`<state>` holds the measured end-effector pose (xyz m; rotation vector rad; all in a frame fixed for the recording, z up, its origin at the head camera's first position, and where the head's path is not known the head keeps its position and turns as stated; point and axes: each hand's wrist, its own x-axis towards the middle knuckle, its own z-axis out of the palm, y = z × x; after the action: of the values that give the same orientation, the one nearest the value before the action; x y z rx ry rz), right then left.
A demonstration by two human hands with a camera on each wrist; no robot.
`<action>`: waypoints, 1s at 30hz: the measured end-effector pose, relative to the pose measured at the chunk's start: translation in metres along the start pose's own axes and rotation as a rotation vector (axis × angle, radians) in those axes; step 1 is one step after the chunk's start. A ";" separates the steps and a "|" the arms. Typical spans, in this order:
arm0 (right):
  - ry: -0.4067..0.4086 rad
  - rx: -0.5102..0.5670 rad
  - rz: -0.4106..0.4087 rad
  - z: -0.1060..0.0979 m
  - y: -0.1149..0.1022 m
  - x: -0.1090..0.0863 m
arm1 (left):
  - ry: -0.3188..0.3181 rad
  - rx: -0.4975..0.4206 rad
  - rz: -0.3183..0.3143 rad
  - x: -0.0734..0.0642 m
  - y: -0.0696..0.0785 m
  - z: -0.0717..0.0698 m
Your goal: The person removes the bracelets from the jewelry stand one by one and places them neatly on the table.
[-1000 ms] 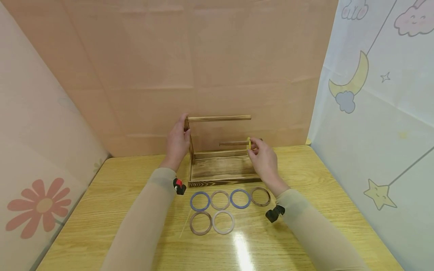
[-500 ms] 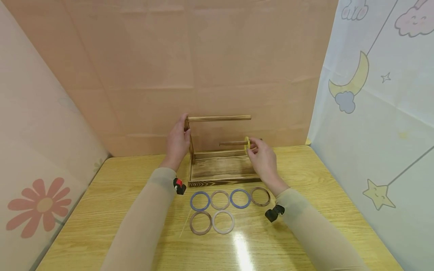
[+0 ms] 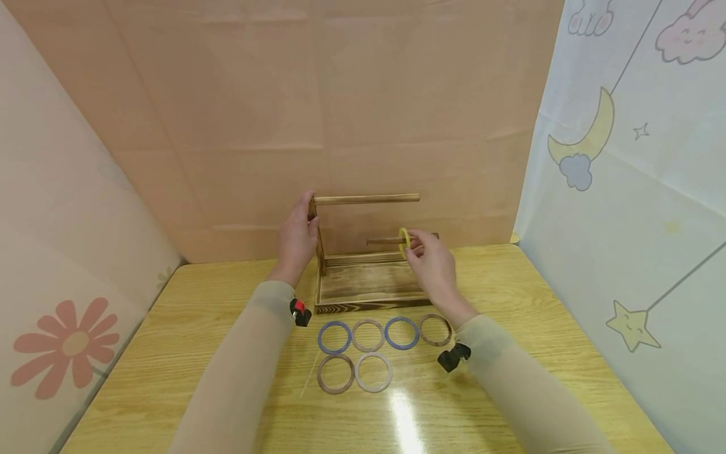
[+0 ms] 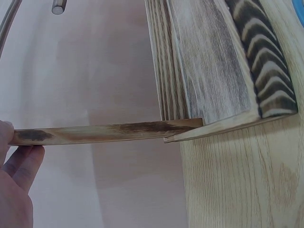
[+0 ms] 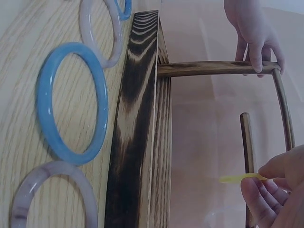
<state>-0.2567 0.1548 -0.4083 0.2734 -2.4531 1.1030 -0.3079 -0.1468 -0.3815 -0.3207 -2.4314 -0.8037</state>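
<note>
A dark-stained wooden rack (image 3: 371, 308) has a tray base and two horizontal bars, the upper bar (image 3: 365, 199) on the left post and the lower bar (image 3: 382, 241) reaching in from the right. My left hand (image 3: 297, 239) holds the top of the left post (image 4: 109, 132). Thumb and fingers of my right hand (image 3: 433, 261) pinch a yellow bangle (image 3: 404, 243), which appears to be around the lower bar, partway along it. In the right wrist view the yellow bangle (image 5: 232, 179) is seen edge-on, and that bar's free end stands beyond it.
In front of the rack lie several bangles: blue ones (image 3: 321, 340) (image 5: 46, 102), a pinkish one (image 3: 368, 350), brown ones (image 3: 336, 393) and a white one (image 3: 373, 391). A thin pale strip (image 3: 309, 375) lies on the wooden table (image 3: 198, 328). A tan backdrop (image 3: 227, 126) rises behind.
My right hand has moved left with the yellow bangle, along the lower bar toward its free end. The left hand stays at the post.
</note>
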 end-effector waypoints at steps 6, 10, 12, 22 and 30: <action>-0.007 0.017 -0.005 0.004 -0.006 0.000 | -0.001 0.005 -0.004 0.000 0.001 0.000; -0.012 0.019 -0.021 0.007 -0.009 0.000 | -0.001 0.006 -0.004 0.000 0.001 -0.001; -0.014 0.019 -0.029 0.008 -0.010 0.000 | 0.000 0.009 -0.006 0.000 0.001 -0.001; -0.023 0.003 -0.044 0.015 -0.019 0.001 | 0.000 0.003 -0.015 0.001 -0.001 0.000; -0.060 0.015 -0.031 0.022 -0.026 0.000 | 0.003 0.009 -0.006 0.001 -0.002 0.001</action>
<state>-0.2548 0.1209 -0.4044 0.3531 -2.4849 1.1157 -0.3098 -0.1482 -0.3824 -0.3093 -2.4339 -0.7944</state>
